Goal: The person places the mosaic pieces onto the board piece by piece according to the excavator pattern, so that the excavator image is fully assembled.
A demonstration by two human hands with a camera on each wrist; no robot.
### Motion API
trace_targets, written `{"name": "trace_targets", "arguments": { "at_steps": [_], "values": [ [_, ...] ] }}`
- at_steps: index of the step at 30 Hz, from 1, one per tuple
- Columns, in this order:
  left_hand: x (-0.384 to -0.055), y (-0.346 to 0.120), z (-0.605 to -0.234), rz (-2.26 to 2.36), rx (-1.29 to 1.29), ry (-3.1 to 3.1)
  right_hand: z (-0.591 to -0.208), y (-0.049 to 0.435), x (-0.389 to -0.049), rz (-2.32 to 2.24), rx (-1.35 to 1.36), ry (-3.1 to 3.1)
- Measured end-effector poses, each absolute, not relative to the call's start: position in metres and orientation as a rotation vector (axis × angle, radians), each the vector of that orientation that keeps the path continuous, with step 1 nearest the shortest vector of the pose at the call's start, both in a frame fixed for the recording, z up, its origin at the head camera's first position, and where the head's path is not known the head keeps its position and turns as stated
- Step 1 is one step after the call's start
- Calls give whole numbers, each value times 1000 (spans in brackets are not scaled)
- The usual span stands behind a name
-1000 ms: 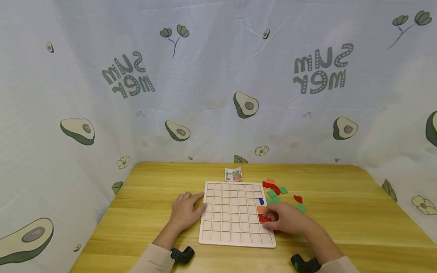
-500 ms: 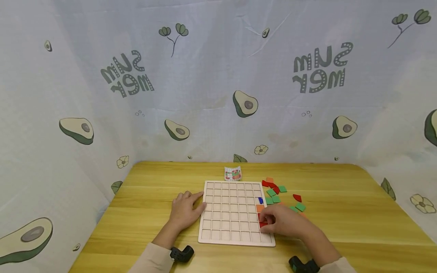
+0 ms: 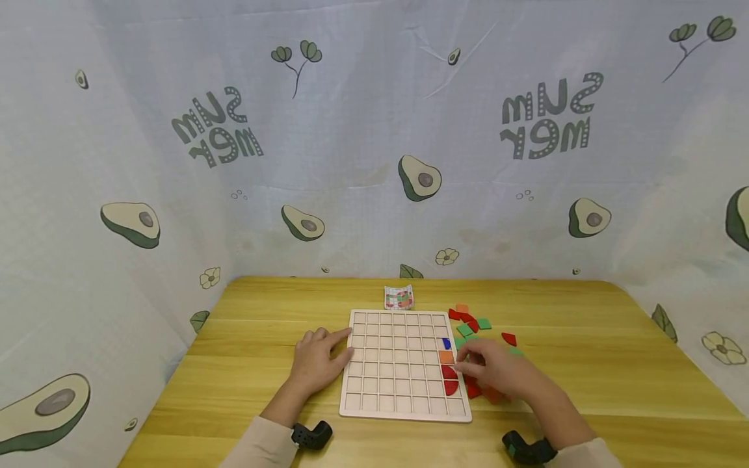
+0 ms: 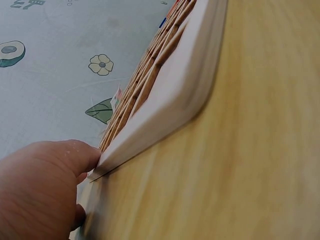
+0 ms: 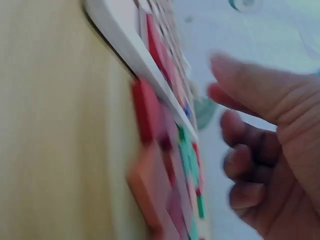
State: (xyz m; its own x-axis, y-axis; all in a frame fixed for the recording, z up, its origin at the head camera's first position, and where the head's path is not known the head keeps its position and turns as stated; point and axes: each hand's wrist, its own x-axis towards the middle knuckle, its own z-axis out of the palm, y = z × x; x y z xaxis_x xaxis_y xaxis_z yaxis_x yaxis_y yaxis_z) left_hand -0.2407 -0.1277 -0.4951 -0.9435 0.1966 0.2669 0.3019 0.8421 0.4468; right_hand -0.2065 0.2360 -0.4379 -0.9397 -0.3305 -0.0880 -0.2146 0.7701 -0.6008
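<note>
A pale wooden grid board [image 3: 398, 377] lies flat on the table. My left hand [image 3: 318, 363] rests at its left edge, thumb and forefinger touching the rim; in the left wrist view the thumb of that hand [image 4: 47, 175] lies against the board's edge. In the right column sit a blue piece [image 3: 446, 343], an orange square [image 3: 446, 357] and two red quarter-round pieces [image 3: 450, 380]. Just right of these, above the board's right edge, hovers my right hand [image 3: 500, 368]. Its fingers are loosely bent, and the right wrist view shows nothing between them.
Loose red, green and orange tiles [image 3: 465, 330] lie along the board's right side, some partly behind my right hand. A small printed card [image 3: 399, 298] with a coloured grid pattern stands behind the board. A patterned cloth [image 3: 363, 130] hangs beyond the table.
My right hand has let go of the lower red piece and lifted away to the right, uncovering both red pieces. The left hand stays on the board's edge.
</note>
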Motion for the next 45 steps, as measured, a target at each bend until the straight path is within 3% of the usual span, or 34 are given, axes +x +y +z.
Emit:
{"name": "trace_targets", "arguments": {
  "at_steps": [13, 23, 45],
  "values": [
    [-239, -130, -493, -742, -387, -2824, -434, 273, -214, -756, -177, 2884],
    [-239, -128, -494, -766, -380, -2817, -452, 273, -220, -690, -142, 2935],
    [-239, -126, -493, -781, -372, -2806, -444, 270, -215, -606, -83, 2997]
  ]
}}
